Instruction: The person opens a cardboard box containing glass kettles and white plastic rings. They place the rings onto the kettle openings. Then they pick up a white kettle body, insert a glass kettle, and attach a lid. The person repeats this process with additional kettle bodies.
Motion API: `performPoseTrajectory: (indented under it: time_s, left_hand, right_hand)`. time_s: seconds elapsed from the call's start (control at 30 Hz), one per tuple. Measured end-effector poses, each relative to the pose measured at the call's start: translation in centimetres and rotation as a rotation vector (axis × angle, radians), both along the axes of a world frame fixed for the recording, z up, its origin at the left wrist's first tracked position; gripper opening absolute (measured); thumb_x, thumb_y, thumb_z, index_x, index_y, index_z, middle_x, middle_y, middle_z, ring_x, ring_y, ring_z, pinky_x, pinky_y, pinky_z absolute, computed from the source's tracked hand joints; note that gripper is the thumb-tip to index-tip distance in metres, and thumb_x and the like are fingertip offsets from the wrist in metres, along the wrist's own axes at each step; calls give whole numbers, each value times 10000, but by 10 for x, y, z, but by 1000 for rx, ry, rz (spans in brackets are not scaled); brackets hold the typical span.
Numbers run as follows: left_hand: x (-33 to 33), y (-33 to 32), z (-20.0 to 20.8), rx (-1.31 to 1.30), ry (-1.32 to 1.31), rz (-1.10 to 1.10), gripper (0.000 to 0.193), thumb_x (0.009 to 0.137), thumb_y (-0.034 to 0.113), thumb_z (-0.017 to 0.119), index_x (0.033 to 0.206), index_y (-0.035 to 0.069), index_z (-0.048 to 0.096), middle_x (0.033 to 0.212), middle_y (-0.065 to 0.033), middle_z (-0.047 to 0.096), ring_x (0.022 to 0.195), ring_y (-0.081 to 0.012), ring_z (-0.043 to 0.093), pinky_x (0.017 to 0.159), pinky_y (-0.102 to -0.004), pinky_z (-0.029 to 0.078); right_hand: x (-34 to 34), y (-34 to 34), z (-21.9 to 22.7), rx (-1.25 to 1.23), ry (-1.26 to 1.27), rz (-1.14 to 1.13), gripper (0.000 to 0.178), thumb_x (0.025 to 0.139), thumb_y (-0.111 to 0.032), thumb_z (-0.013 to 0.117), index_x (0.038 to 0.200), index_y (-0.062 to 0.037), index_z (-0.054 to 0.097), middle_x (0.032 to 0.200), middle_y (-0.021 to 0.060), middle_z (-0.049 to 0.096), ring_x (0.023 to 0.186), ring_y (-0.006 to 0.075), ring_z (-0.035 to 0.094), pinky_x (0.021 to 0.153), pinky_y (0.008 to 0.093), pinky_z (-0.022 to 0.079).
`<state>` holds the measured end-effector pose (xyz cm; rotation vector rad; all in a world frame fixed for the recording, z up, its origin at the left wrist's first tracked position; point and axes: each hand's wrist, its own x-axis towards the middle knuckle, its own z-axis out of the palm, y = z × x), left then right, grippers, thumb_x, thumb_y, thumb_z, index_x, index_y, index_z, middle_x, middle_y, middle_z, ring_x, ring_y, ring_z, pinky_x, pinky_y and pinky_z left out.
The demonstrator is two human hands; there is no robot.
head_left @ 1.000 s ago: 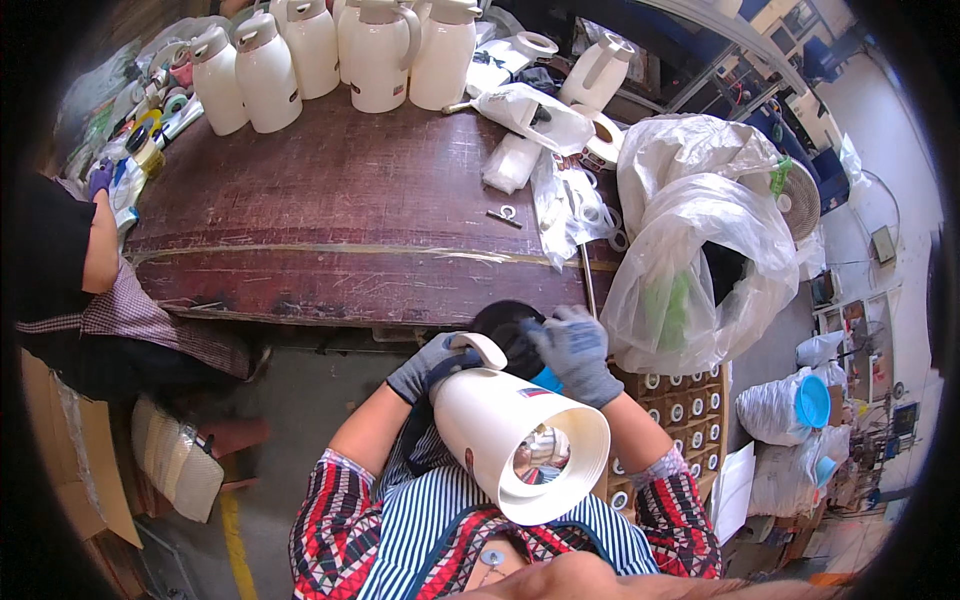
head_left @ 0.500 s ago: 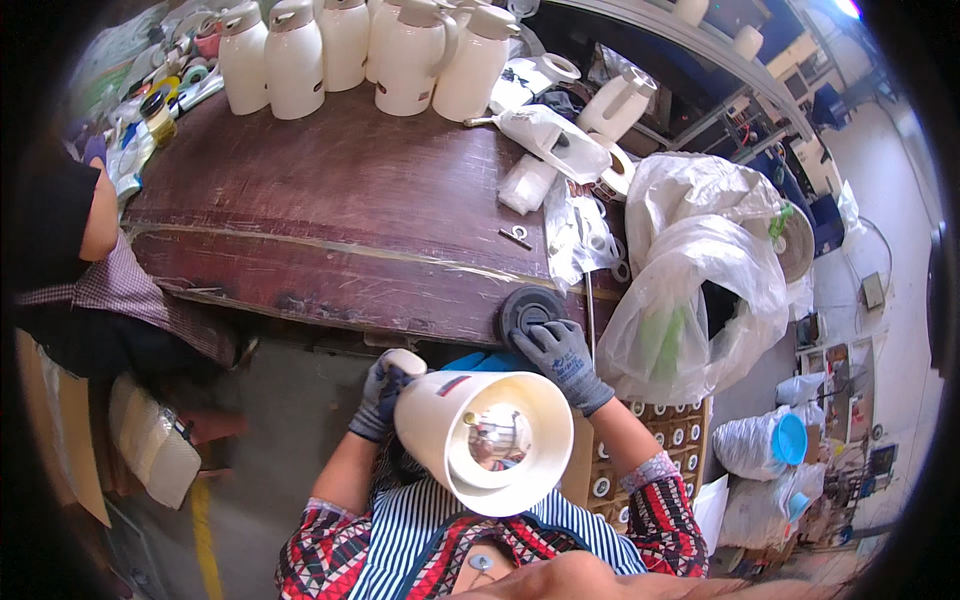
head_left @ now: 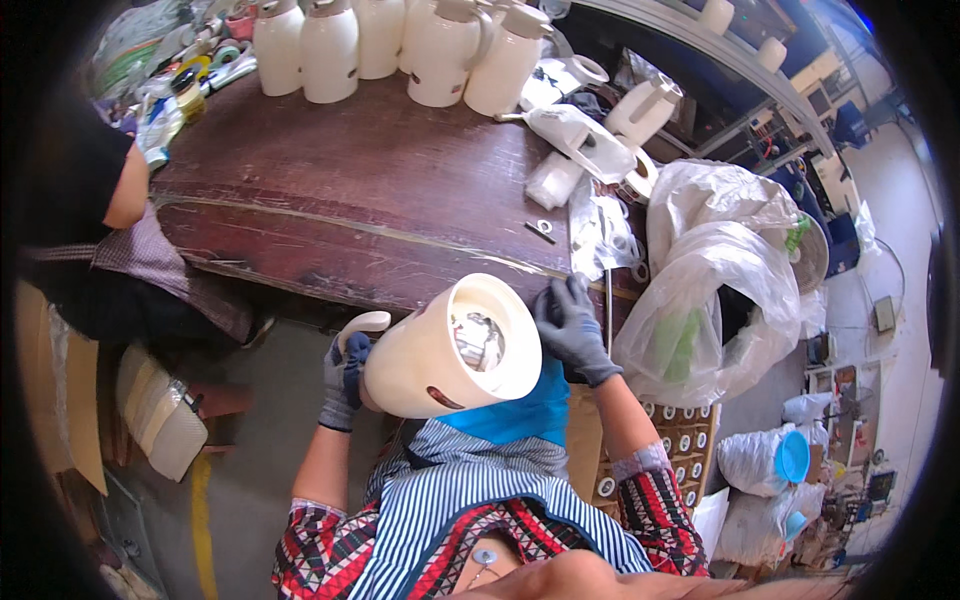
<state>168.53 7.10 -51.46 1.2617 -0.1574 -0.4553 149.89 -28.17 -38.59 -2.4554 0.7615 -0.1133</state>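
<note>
My left hand is closed round the handle of a cream vacuum jug body, which I hold tilted over my lap. Its wide open end faces up and to the right, showing the shiny silver liner inside. Just right of that rim, at the table edge, my gloved right hand is closed on a dark round cap, mostly hidden behind the fingers and the jug. Both hands wear grey gloves.
Several finished cream jugs stand at the back of the brown table. Clear plastic bags bulge at the right, above a box of small round parts. Another person's arm is at the left.
The jug has been raised toward the table and turned, so its open end now points up and right. The cap has left its flat spot on the table edge with my right hand.
</note>
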Motion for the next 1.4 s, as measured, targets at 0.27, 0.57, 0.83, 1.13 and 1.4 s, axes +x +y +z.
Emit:
performPoseTrajectory:
  time_s: [0.27, 0.57, 0.83, 1.13, 1.4]
  left_hand:
    - [20, 4, 54, 82, -104, -214, 203, 1022, 257, 649, 1019, 55, 628, 855, 8, 618, 756, -87, 569, 711, -267, 515]
    - [47, -23, 68, -142, 104, -587, 435, 951, 231, 714, 1305, -4, 620, 1116, -83, 702, 974, -154, 659, 910, -323, 562]
    - [27, -47, 208, -31, -797, -143, 287, 797, 102, 815, 1034, 7, 685, 978, -57, 689, 912, -144, 642, 850, -304, 524]
    - [-27, -50, 190, -42, -779, -91, 292, 870, 211, 785, 1018, -16, 678, 925, -47, 664, 855, -157, 639, 799, -303, 518]
    - [-54, -57, 226, 145, -1358, -224, 331, 718, 166, 817, 978, 10, 685, 892, -80, 687, 915, -214, 674, 878, -345, 530]
  right_hand:
    - [-6, 96, 137, -33, -451, 619, 1058, 663, -531, 808, 1514, -20, 440, 1622, 298, 257, 1504, 492, 246, 1221, 533, 208]
    - [-49, 87, 115, -50, -629, 663, 1000, 750, -666, 736, 1482, -36, 479, 1594, 341, 269, 1464, 570, 257, 1179, 632, 214]
    - [-59, 34, 114, 466, -529, 78, 839, 1004, -615, 458, 1577, -21, 305, 1597, 200, 357, 1451, 345, 381, 1209, 463, 267]
    - [-87, 10, 83, 168, -291, 268, 720, 985, -135, 586, 1593, -5, 223, 1599, 168, 329, 1436, 269, 393, 1221, 417, 267]
    - [-101, 37, 68, 1580, -646, -471, 910, 1020, -708, 211, 1565, 13, 313, 1593, 187, 363, 1469, 311, 350, 1230, 397, 231]
